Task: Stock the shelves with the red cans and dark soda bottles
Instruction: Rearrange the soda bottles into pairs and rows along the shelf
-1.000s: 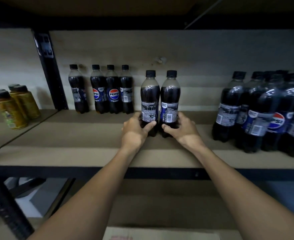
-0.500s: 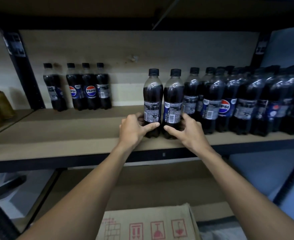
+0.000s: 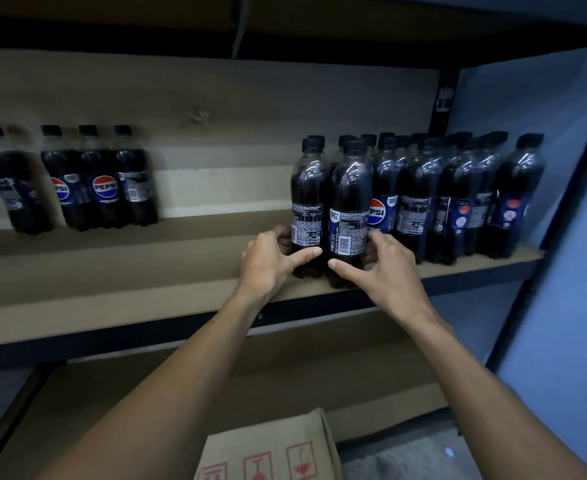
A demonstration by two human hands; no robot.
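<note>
My left hand [image 3: 267, 263] wraps the lower part of the left bottle [image 3: 307, 202], with the thumb laid across its front just under the label and the fingers curled round behind. My right hand [image 3: 385, 268] grips the right bottle [image 3: 349, 209] the same way, thumb low at the front and fingers tucked round its far side. Both dark soda bottles stand upright on the shelf [image 3: 112, 271] near its front edge, touching side by side. Hard against the right bottle is a packed block of bottles [image 3: 458, 202] that fills the shelf's right end up to the black post [image 3: 442, 98] and the blue wall [image 3: 562, 271]. My right fingers sit squeezed between my bottle and that block. Well apart to the left, a blurred row of bottles [image 3: 87, 181] lines the back wall. Below me lie the lower shelf [image 3: 285, 375] and, between my forearms, the corner of a cardboard box [image 3: 267, 452] with red handling marks.
</note>
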